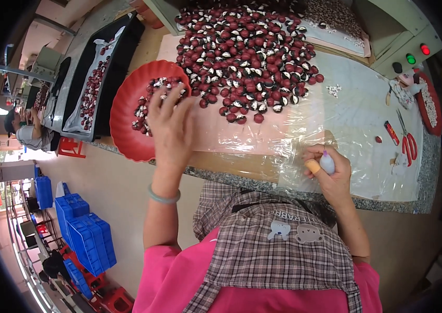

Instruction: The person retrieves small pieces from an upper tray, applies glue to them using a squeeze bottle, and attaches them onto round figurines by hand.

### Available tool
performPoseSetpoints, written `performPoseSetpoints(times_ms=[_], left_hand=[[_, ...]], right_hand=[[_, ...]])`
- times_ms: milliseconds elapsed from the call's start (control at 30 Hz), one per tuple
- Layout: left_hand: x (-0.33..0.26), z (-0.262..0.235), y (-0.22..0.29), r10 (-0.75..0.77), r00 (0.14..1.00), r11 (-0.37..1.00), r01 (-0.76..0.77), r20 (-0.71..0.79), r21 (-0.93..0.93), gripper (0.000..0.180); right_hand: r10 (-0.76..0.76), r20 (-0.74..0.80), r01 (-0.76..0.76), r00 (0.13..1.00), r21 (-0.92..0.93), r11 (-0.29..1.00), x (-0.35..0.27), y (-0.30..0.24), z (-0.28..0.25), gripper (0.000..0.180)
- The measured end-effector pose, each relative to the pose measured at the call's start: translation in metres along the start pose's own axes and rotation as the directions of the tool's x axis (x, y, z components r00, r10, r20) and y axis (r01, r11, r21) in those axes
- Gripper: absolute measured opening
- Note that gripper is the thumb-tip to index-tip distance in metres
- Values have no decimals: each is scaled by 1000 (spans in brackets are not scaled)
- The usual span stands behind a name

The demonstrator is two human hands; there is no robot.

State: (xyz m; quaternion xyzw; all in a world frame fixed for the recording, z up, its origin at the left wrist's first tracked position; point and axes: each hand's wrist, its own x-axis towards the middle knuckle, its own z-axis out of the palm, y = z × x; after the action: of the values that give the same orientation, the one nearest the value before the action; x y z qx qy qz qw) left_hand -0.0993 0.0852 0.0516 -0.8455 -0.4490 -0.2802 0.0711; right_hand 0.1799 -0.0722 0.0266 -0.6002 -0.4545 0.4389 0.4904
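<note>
My left hand [171, 125] reaches over a red scalloped basin [127, 140], its fingers apart and slightly blurred, with nothing visible in them. Below those fingers lie small dark red balls with white bits [141, 112], partly hidden by the hand. My right hand [338, 180] is closed around a small pale squeeze bottle [327, 164] with a purple tip, held above the plastic-covered table at its near edge. An orange finger cover [313, 166] sits on one digit of that hand. Ahead spreads a big pile of round dark red, black and white pieces [247, 57].
Red-handled scissors [410, 146], a red-and-black stick-shaped item [391, 133] and a red dish of small white pieces [429, 107] lie at right. A control box [409, 52] with lit lights stands behind them. Left is a black tray [72, 112]; blue crates [93, 242] stand on the floor.
</note>
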Motion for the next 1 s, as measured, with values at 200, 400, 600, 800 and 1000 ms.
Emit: performPoseSetpoints(times_ms=[200,400,600,800,1000], left_hand=[[-6,38,47,126,992,933,-122,-10,-339,24],[-6,45,52,161,987,952,-148,27,-269,26],[-14,25,78,-223,825,18,536,519,-844,22],[-27,36,91,34,751,-592,547,660,-592,19],[-25,31,108,75,693,-629,590,717,-505,24]], right_hand=[[-6,-59,4,998,-36,999,-3,-2,-2,23],[-7,-45,4,999,-59,998,-7,1,-5,24],[22,-17,-20,1000,113,993,-4,-2,-11,33],[-45,146,-2,988,307,952,1,-16,-22,25],[-158,-34,160,987,374,914,-1,-5,-27,31]])
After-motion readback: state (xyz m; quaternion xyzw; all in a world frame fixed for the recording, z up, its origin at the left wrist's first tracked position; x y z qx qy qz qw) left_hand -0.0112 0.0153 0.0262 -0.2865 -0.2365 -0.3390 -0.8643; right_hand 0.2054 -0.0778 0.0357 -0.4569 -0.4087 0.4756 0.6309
